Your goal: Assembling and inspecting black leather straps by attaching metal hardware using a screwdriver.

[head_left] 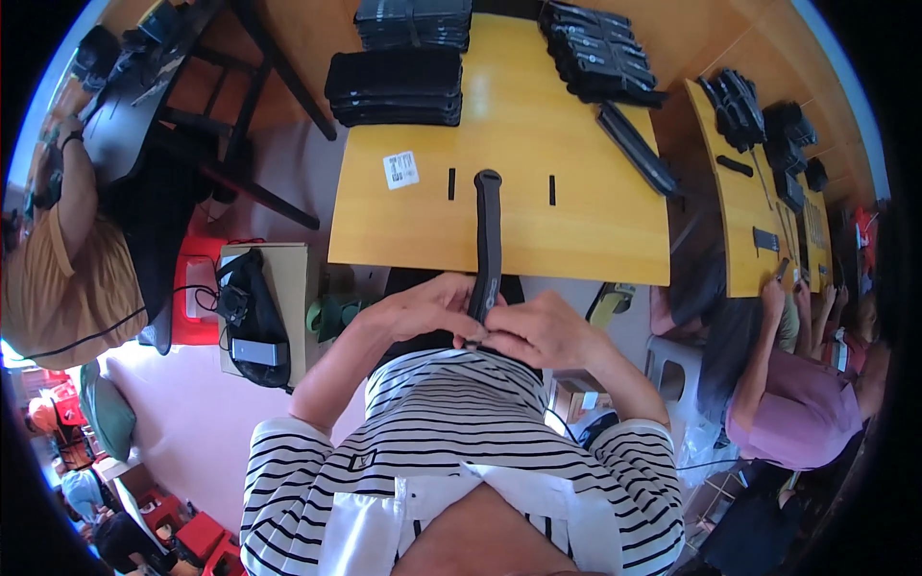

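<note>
A long black strap (489, 226) lies over the front edge of the yellow table (413, 230), its rounded far end on the tabletop. Its near end hangs off the edge towards my waist. My left hand (434, 309) closes round that near end from the left, thumb pressed along it. From the right, my right hand (538, 326) pinches the same end, fingers bent. A small piece at the tip, between my fingertips, is too small to make out. Light lettering marks the strap close to my right fingers.
Black folded straps are stacked (394, 88) at the back left, with bundled straps (600, 53) at the back right. A lone strap (636, 149) lies at the right edge; a white label (401, 170) sits left. People work at side tables; a cardboard box (298, 278) stands left.
</note>
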Demonstrator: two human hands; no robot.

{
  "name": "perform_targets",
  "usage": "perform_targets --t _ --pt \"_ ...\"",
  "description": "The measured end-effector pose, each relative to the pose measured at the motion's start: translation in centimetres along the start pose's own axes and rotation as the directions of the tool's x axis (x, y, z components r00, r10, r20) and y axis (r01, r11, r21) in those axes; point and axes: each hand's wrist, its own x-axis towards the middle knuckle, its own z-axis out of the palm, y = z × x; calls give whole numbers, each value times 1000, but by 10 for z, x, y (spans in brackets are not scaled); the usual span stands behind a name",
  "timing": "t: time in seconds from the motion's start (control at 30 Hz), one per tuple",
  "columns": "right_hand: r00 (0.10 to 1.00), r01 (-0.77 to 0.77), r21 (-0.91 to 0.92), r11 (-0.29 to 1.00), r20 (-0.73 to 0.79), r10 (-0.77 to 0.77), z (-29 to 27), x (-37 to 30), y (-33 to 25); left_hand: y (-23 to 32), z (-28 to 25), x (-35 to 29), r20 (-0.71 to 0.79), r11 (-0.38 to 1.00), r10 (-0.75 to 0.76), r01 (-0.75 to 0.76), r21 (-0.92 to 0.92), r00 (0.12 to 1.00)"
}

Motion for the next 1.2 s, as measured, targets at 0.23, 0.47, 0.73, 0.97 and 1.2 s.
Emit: perform_targets --t 0.23,0.47,0.73,0.97,1.2 --pt "993 -85 577 813 -17 117 6 -8 5 1 21 -1 -19 967 -52 45 -252 998" --pt "900 -298 852 430 101 424 -17 -26 25 9 1 -7 162 969 -182 205 -140 970" --pt "627 -68 708 703 -518 582 3 -2 27 6 13 24 -139 991 -97 108 80 986" --pt "325 -156 467 870 -808 492 -8 17 70 6 25 51 -255 999 18 -10 36 967" --pt "155 -279 168 945 -964 217 -64 11 157 3 35 53 -228 1000 18 -23 -19 973"
